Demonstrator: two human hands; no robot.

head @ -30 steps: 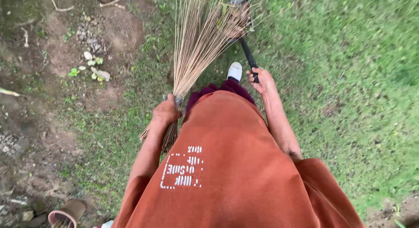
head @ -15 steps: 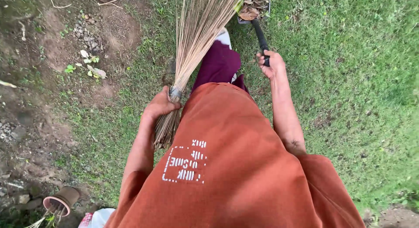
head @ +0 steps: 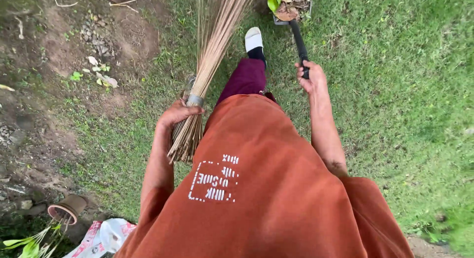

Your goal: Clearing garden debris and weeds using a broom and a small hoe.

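1. Grass [head: 395, 90] covers the right side of the ground; bare soil [head: 49, 90] with small stones lies on the left side.
2. The left hand [head: 175, 117] is closed around the broom [head: 212, 50], just below its metal band. The long thin sticks point forward and spread toward the top edge of the view.
3. The right hand [head: 311, 77] is clamped on the black handle [head: 299, 43] of a dustpan [head: 289, 6]. The dustpan is in front of the person, at the top edge, and it holds dry brown leaves and one green leaf.
4. Between the broom and the handle, one leg in dark red trousers steps forward, with a white shoe [head: 254, 39] on the grass.
5. The person wears an orange-brown shirt with a white printed mark.
6. At the lower left, a clay pot [head: 66, 209] lies on its side, near a white bag [head: 101, 237].
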